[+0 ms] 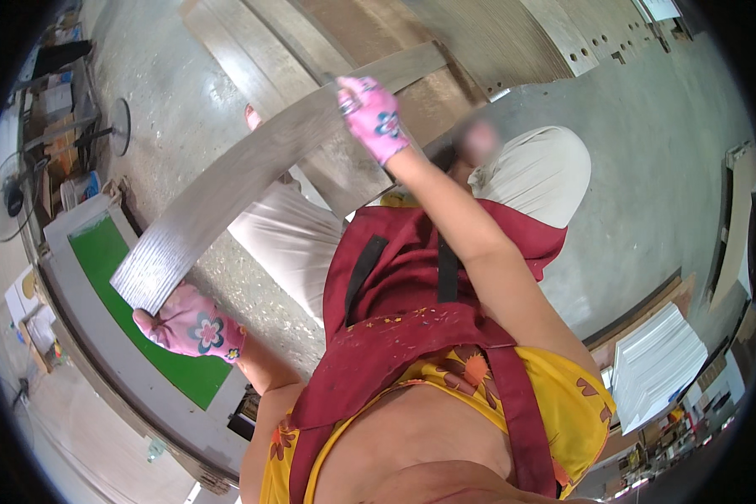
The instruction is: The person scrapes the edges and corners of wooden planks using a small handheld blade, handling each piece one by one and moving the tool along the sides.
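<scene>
Board (227,185), already in hand but not yet released, slants over the left leg (281,239), left hand (195,323) clamped on its near end, right hand (374,119) closed on its edge.

Long grey wood-grain board (218,191), sheen-streaked, held aslant

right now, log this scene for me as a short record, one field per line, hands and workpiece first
left grip: pink floral glove, holding the near left end of the board
right grip: pink floral glove, at the board's far edge; finger closure unclear
workpiece: long grey wood-grain board, slanting across the lap from lower left to upper right
clothing: dark red apron, yellow floral top
left side: green panel, fan
right side: stack of white sheets
</scene>
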Demonstrator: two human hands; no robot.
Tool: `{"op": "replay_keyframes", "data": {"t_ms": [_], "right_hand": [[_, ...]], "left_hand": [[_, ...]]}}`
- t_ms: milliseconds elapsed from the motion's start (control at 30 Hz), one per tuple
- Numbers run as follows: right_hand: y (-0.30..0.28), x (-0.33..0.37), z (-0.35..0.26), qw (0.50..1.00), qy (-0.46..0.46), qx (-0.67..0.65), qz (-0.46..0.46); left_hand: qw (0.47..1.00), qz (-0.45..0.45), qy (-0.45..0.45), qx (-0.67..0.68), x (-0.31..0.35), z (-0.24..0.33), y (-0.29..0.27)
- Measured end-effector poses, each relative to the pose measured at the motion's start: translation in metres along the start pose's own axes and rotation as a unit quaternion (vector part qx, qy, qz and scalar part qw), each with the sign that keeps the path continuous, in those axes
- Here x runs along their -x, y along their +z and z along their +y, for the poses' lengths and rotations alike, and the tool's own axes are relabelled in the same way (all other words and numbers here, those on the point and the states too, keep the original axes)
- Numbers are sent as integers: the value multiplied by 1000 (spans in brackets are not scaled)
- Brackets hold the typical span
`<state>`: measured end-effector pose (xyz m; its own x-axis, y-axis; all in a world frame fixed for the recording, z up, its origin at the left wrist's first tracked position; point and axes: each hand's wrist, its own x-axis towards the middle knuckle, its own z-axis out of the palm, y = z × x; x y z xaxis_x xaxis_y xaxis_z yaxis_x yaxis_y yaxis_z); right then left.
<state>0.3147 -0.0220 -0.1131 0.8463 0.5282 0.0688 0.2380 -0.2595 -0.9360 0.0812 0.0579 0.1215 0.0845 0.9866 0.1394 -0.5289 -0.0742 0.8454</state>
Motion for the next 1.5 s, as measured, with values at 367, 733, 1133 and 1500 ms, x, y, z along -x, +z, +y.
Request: {"op": "replay_keyframes", "data": {"t_ms": [367, 733, 1133, 1500], "right_hand": [[-23, -99, 236, 942, 131, 309, -15], [-30, -91, 240, 952, 172, 252, 2], [15, 20, -54, 964, -260, -44, -44], [-22, -73, 219, 964, 110, 225, 88]], "left_hand": [[993, 42, -23, -107, -45, 13, -47], [994, 32, -87, 52, -27, -13, 16], [989, 13, -128, 78, -38, 4, -16], [997, 12, -75, 4, -56, 18, -45]]}}
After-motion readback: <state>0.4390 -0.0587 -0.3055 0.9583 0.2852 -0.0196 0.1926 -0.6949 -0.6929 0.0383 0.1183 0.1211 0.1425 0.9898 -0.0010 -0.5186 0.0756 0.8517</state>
